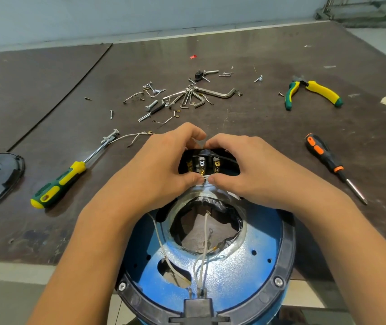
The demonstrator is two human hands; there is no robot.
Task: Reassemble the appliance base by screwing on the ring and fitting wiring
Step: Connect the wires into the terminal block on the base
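- Head view: blue appliance base [222,273] at the table's [46,78] near edge, black ring [287,252] on its rim
- left hand [163,165] and right hand [246,170], fingers curled, pinch the terminal block [202,164] at its far side
- white wires [204,249] cross its inside

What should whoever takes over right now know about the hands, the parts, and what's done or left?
Left hand and right hand both pinch the black terminal block at the far edge of the blue base.
Black ring sits on the rim, two screw heads showing.
White wires hang loose in the central opening, ends unattached.
Remaining: fit the wiring.
Green screwdriver lies left, orange screwdriver right.
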